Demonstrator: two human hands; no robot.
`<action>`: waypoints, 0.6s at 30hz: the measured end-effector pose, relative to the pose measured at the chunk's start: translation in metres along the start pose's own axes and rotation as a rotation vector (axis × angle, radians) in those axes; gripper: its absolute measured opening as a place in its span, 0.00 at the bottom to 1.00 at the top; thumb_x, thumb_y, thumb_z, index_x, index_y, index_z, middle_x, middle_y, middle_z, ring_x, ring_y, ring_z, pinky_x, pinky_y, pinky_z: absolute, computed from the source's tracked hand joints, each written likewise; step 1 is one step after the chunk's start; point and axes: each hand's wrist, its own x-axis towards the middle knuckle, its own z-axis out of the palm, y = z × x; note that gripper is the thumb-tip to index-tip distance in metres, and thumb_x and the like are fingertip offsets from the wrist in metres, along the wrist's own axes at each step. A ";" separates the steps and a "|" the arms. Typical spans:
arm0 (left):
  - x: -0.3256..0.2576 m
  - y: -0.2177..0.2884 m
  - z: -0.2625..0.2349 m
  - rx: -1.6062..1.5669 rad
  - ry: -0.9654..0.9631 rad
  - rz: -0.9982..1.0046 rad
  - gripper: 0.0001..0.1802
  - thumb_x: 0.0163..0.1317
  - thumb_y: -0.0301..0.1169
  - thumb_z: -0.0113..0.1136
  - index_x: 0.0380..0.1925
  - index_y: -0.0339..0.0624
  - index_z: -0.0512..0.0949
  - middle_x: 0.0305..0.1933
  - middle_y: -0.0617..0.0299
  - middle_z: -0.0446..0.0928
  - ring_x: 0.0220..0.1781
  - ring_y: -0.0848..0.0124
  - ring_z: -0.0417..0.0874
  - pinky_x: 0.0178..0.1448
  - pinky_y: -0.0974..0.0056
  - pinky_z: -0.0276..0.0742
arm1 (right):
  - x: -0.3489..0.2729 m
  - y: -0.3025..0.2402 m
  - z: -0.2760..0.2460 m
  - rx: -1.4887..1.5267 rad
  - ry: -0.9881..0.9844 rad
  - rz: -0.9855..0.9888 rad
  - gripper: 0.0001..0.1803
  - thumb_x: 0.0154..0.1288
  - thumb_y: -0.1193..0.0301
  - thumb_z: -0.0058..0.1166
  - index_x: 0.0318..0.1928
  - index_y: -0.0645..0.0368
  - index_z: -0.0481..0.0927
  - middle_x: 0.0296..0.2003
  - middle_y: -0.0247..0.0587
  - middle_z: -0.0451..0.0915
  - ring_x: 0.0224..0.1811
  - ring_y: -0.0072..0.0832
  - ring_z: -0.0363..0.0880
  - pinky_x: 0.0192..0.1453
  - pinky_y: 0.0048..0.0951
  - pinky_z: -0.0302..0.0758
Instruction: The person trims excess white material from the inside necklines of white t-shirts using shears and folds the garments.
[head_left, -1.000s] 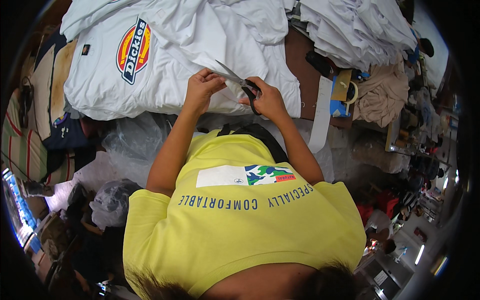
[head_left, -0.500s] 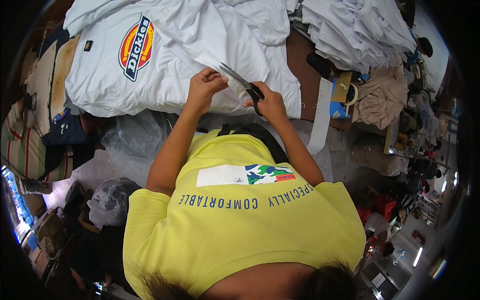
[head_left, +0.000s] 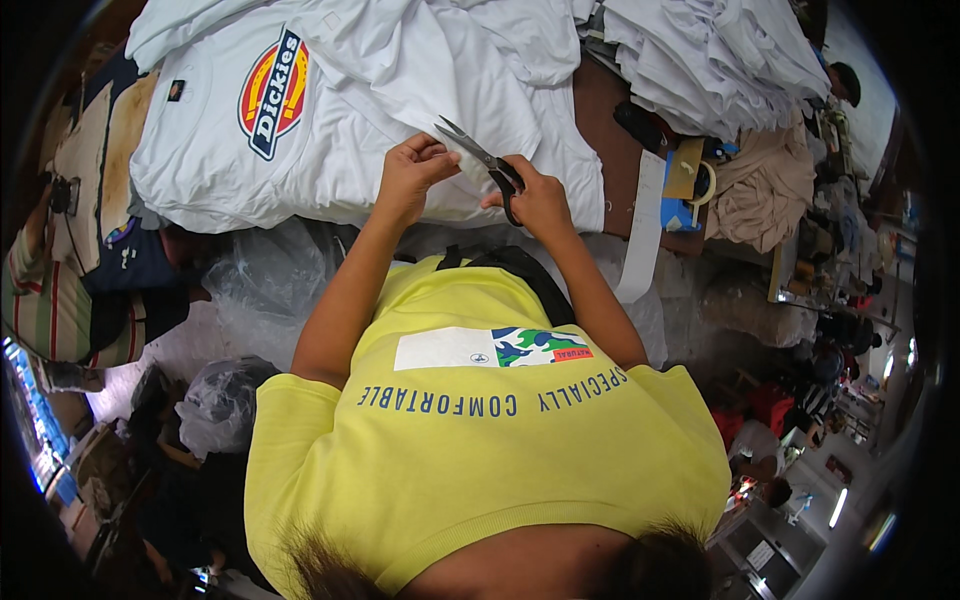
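Note:
My right hand point(head_left: 540, 205) grips a pair of scissors point(head_left: 470, 145) by its black handles. The blades are slightly parted and point up and to the left over white cloth. Opposite it, my left hand point(head_left: 408, 185) has thumb and fingers pinched together on a fold of a white T-shirt point(head_left: 490, 110), close beside the blades. Whether a thread is between the fingertips is too small to tell. Under and beside the hands lie more white T-shirts; the one at left has a red, yellow and blue chest print point(head_left: 272, 95).
A tall pile of white garments point(head_left: 700, 65) stands at the back right of the brown table point(head_left: 605, 125). Nearby are a tape roll point(head_left: 705, 185), a long paper strip point(head_left: 643, 230) and beige cloth point(head_left: 765, 190). Clear plastic point(head_left: 265, 275) hangs below the table edge. Another person in stripes point(head_left: 65, 300) is at far left.
The scissors have tilted slightly, their tips a little higher and farther left, with the blades now showing a narrow gap. My left hand has stayed nearly in place.

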 end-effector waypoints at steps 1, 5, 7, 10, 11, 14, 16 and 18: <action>0.000 -0.001 -0.001 0.003 -0.002 0.001 0.09 0.51 0.21 0.62 0.33 0.34 0.76 0.28 0.66 0.76 0.32 0.77 0.78 0.44 0.69 0.79 | -0.001 0.003 0.002 0.007 0.013 -0.014 0.31 0.38 0.55 0.70 0.43 0.54 0.73 0.19 0.41 0.76 0.24 0.38 0.79 0.28 0.31 0.72; -0.001 -0.003 -0.004 -0.005 -0.019 0.011 0.13 0.51 0.21 0.62 0.38 0.35 0.74 0.29 0.65 0.75 0.33 0.77 0.78 0.44 0.68 0.79 | -0.003 0.006 0.010 0.141 0.065 -0.023 0.29 0.41 0.60 0.70 0.43 0.56 0.73 0.23 0.46 0.78 0.26 0.37 0.79 0.29 0.31 0.72; -0.002 -0.003 -0.004 -0.022 -0.021 0.014 0.17 0.51 0.20 0.61 0.42 0.36 0.71 0.31 0.64 0.75 0.34 0.76 0.78 0.44 0.67 0.79 | -0.004 0.007 0.015 0.275 0.110 -0.024 0.30 0.41 0.60 0.70 0.45 0.56 0.72 0.27 0.47 0.79 0.28 0.36 0.80 0.31 0.30 0.73; -0.003 0.000 0.004 -0.013 -0.009 -0.012 0.25 0.51 0.19 0.60 0.49 0.39 0.65 0.36 0.59 0.75 0.37 0.72 0.78 0.44 0.66 0.79 | -0.006 0.022 0.035 0.383 0.192 -0.023 0.33 0.41 0.58 0.70 0.47 0.56 0.72 0.32 0.47 0.80 0.33 0.37 0.81 0.35 0.31 0.74; -0.001 -0.003 0.002 0.006 -0.004 -0.024 0.26 0.50 0.18 0.60 0.50 0.40 0.64 0.37 0.58 0.74 0.37 0.70 0.78 0.43 0.65 0.79 | -0.004 0.027 0.040 0.334 0.211 -0.006 0.34 0.40 0.57 0.71 0.48 0.56 0.72 0.34 0.47 0.80 0.35 0.39 0.81 0.37 0.33 0.74; 0.001 -0.007 0.004 0.040 0.048 -0.030 0.27 0.50 0.17 0.57 0.51 0.43 0.61 0.41 0.55 0.73 0.38 0.66 0.78 0.41 0.64 0.79 | -0.007 0.033 0.051 0.258 0.202 -0.004 0.36 0.39 0.54 0.70 0.50 0.52 0.71 0.32 0.51 0.79 0.37 0.50 0.78 0.36 0.39 0.73; 0.004 -0.006 0.000 0.069 0.045 -0.068 0.29 0.51 0.18 0.55 0.53 0.47 0.59 0.42 0.59 0.71 0.42 0.67 0.76 0.45 0.59 0.78 | -0.009 0.030 0.048 0.248 0.100 0.138 0.36 0.39 0.54 0.69 0.50 0.50 0.71 0.31 0.52 0.79 0.38 0.50 0.78 0.37 0.41 0.73; 0.006 -0.005 -0.002 0.075 0.039 -0.067 0.30 0.53 0.20 0.53 0.57 0.49 0.58 0.43 0.58 0.74 0.41 0.67 0.78 0.46 0.60 0.77 | -0.012 0.025 0.043 0.271 0.094 0.083 0.35 0.41 0.56 0.70 0.51 0.52 0.71 0.34 0.49 0.80 0.39 0.45 0.79 0.39 0.36 0.74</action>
